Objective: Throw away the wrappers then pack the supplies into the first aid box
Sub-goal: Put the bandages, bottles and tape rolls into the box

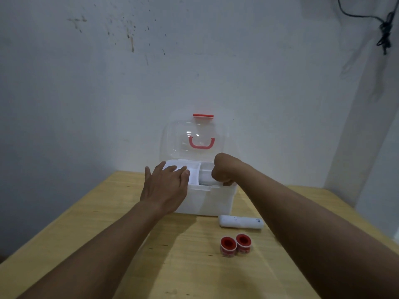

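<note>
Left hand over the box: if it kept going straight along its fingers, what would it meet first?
Probably the raised clear lid of the first aid box: the left hand points across the open tray toward it, though depth is uncertain.

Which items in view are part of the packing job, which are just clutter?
Job: first aid box, lid open; white bandage roll; two red-capped tape rolls; left hand; right hand reaching inside.

Not job: black cable on wall; table.
</note>
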Demonstrator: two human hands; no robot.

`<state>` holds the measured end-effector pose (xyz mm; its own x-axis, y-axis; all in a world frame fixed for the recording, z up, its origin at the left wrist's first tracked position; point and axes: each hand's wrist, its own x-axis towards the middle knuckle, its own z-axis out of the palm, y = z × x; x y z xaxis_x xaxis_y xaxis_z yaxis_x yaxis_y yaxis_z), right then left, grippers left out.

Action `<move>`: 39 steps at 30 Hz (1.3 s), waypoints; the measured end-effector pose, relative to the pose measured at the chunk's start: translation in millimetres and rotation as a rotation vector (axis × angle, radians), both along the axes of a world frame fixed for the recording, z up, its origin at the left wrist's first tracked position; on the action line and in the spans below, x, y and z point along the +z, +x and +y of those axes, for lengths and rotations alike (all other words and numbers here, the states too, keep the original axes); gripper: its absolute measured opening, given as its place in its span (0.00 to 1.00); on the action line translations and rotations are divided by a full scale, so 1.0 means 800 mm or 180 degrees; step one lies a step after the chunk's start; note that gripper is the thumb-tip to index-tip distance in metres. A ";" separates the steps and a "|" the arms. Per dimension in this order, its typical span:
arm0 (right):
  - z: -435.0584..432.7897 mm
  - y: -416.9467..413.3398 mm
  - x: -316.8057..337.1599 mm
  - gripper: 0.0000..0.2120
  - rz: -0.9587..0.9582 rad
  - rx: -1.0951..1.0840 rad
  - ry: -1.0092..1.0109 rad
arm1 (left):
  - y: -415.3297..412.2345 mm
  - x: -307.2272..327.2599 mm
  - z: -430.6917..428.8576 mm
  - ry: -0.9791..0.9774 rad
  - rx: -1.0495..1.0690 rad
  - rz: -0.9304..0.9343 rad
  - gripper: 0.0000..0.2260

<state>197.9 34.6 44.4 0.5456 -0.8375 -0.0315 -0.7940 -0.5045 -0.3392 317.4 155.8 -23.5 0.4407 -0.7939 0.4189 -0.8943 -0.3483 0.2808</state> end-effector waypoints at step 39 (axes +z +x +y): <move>0.017 -0.216 0.022 0.20 0.0587 -0.0396 -0.0257 | -0.053 -0.001 -0.003 0.0385 0.0156 -0.0650 0.27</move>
